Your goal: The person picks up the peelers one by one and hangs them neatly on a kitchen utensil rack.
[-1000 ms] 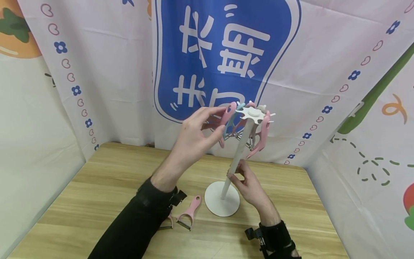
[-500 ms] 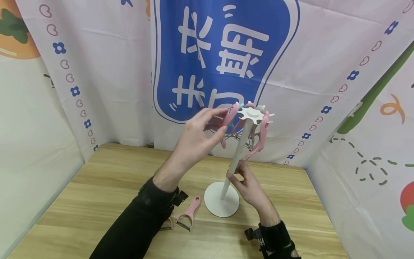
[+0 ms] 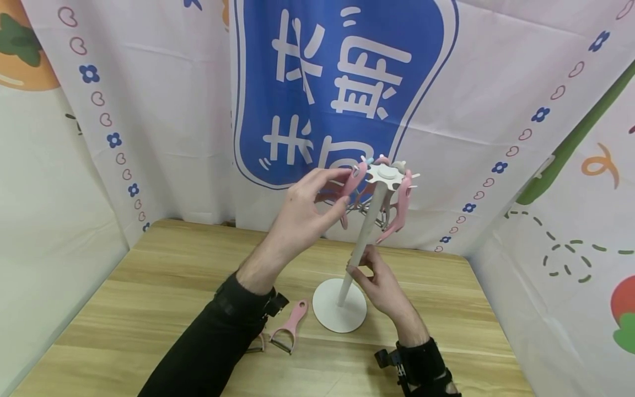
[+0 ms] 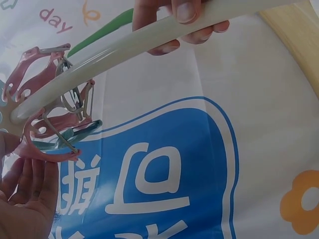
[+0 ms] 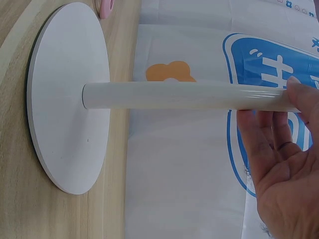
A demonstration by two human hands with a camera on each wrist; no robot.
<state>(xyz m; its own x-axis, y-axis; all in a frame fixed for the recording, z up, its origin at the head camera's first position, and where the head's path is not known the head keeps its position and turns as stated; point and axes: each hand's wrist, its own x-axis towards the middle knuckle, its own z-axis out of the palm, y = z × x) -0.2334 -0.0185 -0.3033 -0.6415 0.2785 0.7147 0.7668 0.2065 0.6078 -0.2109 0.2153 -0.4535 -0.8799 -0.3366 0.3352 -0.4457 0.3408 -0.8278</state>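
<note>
My left hand (image 3: 308,207) pinches a pink peeler (image 3: 353,181) by its handle at the left side of a white rack's notched top (image 3: 388,174). A peg tip shows in the hole at the top of that handle. Other peelers hang around the rack: a pink one (image 3: 403,204) on the right, and a blue-green one (image 4: 82,133) close beside the held peeler in the left wrist view. Lower down, my right hand (image 3: 382,284) grips the rack's white pole (image 5: 184,96) between thumb and fingers. The round white base (image 5: 65,139) stands on the table.
A pink peeler (image 3: 296,318) lies on the wooden table (image 3: 173,264) left of the base. Another peeler (image 3: 256,348) lies beside it, partly hidden by the left forearm. A printed cloth (image 3: 188,127) hangs behind the table.
My left hand has moved slightly right and down with the pink peeler, bringing its handle hole over a peg. The right hand keeps its grip on the pole.
</note>
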